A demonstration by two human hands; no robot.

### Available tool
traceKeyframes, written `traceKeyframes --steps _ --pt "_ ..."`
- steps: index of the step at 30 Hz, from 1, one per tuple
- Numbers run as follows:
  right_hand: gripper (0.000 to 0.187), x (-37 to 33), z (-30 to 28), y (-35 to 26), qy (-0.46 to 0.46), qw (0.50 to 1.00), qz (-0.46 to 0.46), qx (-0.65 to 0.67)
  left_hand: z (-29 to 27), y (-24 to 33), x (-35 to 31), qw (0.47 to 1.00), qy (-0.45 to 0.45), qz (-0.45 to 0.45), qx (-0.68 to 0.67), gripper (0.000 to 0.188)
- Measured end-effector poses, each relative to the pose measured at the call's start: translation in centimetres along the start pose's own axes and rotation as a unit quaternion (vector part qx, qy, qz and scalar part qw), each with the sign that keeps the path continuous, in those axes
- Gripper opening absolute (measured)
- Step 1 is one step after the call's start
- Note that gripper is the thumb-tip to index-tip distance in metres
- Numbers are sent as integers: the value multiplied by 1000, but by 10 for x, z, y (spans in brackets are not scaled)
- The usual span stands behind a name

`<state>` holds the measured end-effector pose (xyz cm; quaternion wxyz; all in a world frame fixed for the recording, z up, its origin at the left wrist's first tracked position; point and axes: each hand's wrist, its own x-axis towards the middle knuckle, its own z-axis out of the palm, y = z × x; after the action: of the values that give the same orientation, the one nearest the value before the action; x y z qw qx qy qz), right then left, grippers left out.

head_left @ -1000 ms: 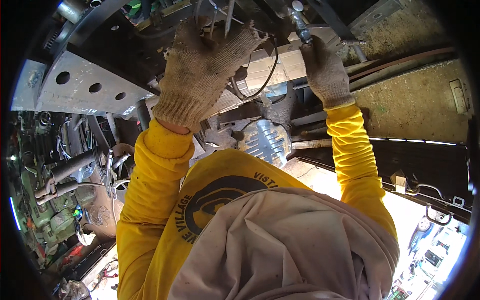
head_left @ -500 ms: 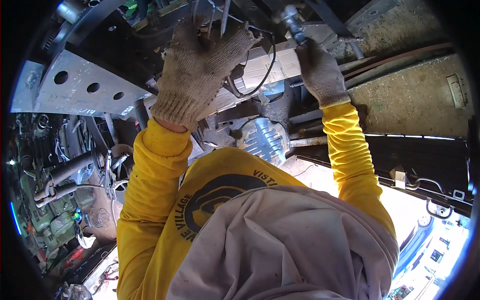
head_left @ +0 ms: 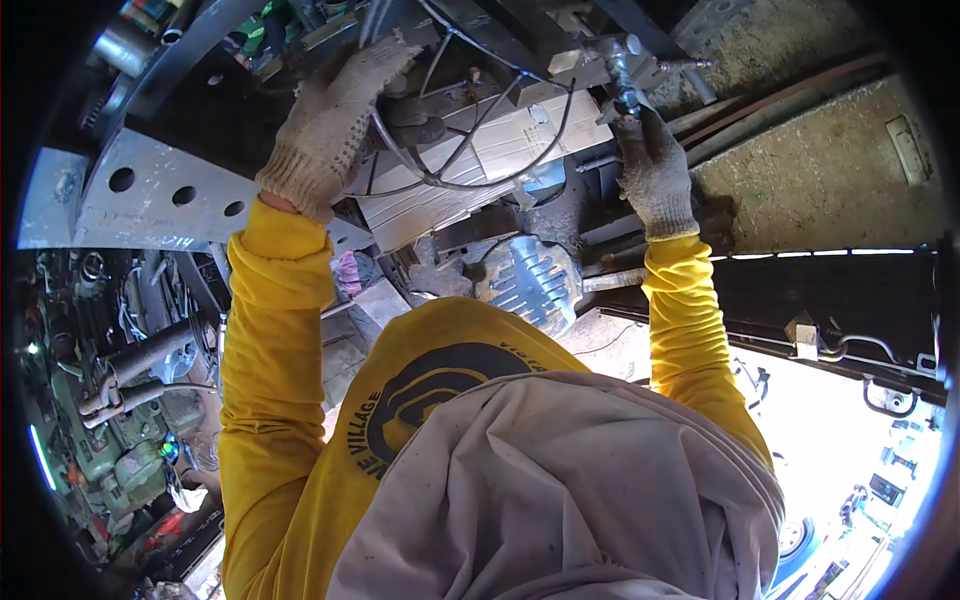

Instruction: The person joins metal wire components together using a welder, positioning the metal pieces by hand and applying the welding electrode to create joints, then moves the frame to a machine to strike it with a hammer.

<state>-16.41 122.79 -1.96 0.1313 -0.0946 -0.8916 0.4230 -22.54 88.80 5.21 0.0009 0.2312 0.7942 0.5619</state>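
Note:
My left hand (head_left: 335,115), in a worn knitted glove, is at the upper left, its fingers closed around part of a round, dark wire frame (head_left: 440,182). Curved wires and spokes of this frame stretch to the right of the glove; where exactly the fingers grip is partly hidden. My right hand (head_left: 652,165), gloved too, is raised at the upper right with its fingers wrapped around the lower end of a shiny metal hand tool (head_left: 622,80). A crosswise head tops that tool, but its exact kind is unclear.
Flat cardboard (head_left: 520,135) lies behind the wire frame. A grey steel beam with round holes (head_left: 150,190) runs along the left. Below the hands is a ribbed metal housing (head_left: 530,280). A scuffed tan panel (head_left: 810,165) fills the right, above a black rail (head_left: 830,300).
My left hand has shifted left and its spread fingers have drawn in; the wire frame has moved with it and shows more fully. My right hand and the metal tool have moved slightly right and down.

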Motion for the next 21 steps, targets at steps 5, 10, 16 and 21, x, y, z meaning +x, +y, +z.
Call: traceKeyframes --steps 5,10,16,21 --pt "36 5 -9 -2 -26 989 -127 -69 9 1 9 995 56 26 76 36" --pt "24 31 -9 -4 -63 926 -280 -246 11 9 11 997 18 -62 -43 37" --pt "19 53 -2 12 -54 842 -437 -311 21 46 20 987 66 -125 -80 38" --pt "14 53 13 5 -50 869 -396 -293 5 2 13 967 -22 121 224 47"
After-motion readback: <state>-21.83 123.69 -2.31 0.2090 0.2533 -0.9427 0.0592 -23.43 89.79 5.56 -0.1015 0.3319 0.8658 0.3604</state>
